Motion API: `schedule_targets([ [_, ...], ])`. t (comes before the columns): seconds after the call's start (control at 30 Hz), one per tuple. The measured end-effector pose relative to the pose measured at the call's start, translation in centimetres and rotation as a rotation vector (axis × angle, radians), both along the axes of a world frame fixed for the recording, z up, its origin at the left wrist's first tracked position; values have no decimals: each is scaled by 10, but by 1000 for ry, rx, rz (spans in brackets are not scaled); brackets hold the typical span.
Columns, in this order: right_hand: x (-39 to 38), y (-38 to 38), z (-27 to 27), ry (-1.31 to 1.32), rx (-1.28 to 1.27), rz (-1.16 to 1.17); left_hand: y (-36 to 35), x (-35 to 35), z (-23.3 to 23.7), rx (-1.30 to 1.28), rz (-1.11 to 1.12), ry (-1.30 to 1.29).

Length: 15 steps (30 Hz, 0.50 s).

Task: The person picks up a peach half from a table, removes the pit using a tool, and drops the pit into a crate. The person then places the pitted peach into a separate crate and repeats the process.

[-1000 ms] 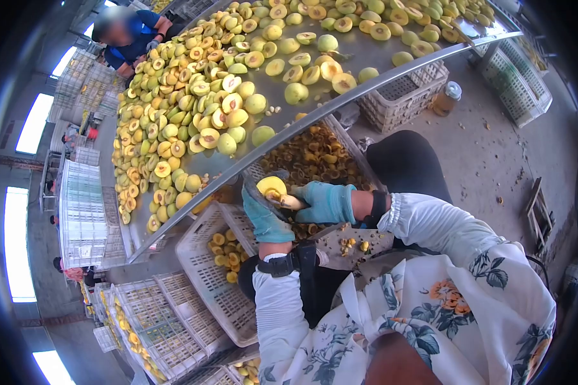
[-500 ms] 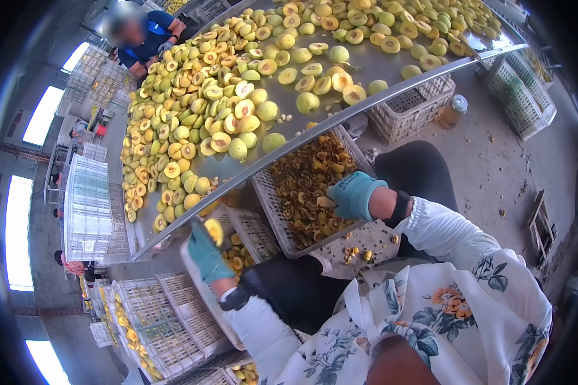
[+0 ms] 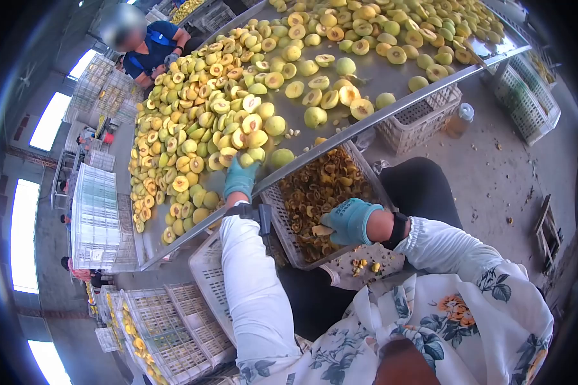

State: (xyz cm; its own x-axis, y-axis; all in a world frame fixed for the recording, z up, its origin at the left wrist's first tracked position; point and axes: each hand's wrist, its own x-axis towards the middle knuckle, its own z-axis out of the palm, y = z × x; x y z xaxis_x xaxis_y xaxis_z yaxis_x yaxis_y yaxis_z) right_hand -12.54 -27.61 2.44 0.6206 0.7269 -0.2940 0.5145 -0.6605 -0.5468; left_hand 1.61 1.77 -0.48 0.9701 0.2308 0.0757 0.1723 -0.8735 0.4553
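Observation:
My left hand (image 3: pixel 241 179), in a teal glove, reaches over the near rim of the metal table (image 3: pixel 356 130). Its stretched fingers touch the edge of the heap of halved yellow-green stone fruit (image 3: pixel 255 154), and some fingertips are hidden against the fruit. My right hand (image 3: pixel 352 221), gloved alike, is closed round a small tool with a tan, wood-like end (image 3: pixel 322 230). It hovers over a plastic crate (image 3: pixel 289 247) filled with brown pits and scraps (image 3: pixel 324 186). Many halves on the table show brown centres.
A second crate (image 3: pixel 205 263) stands below my left sleeve. Stacked crates (image 3: pixel 173 321) with yellow fruit are at lower left. Under the table stand a crate (image 3: pixel 417 119) and a jar (image 3: pixel 460 120). A wooden stool (image 3: pixel 546 234) lies right. Another person (image 3: pixel 157 48) works across the table.
My left hand has moved up from the lower crate to the fruit heap; the fruit piece it had is gone from it. My right hand stays over the scrap crate. The view has shifted slightly.

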Motion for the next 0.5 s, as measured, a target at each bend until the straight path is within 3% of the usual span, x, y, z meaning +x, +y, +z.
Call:
schedule_targets([
  [0.07,2,-2,4,-5,21,-21,-7,-1,-5,225,-51,-36],
  [0.2,3,-1,8,-24,189,-156,-14,-42,27,-1381,40,-107],
  [0.23,3,0,8,-23,249,-200,-18,-58,34,-1572,-10,-88],
  [0.27,3,0,21,26,294,-250,-25,-78,42,-1001,-230,-255],
  [0.33,4,5,21,-22,396,-277,-57,-118,55,-673,-322,-344],
  [0.4,1,7,22,-85,468,-286,-72,-141,67,-1595,7,-61],
  [0.5,-2,11,18,-153,458,-272,-94,-161,74,-1607,96,35],
])
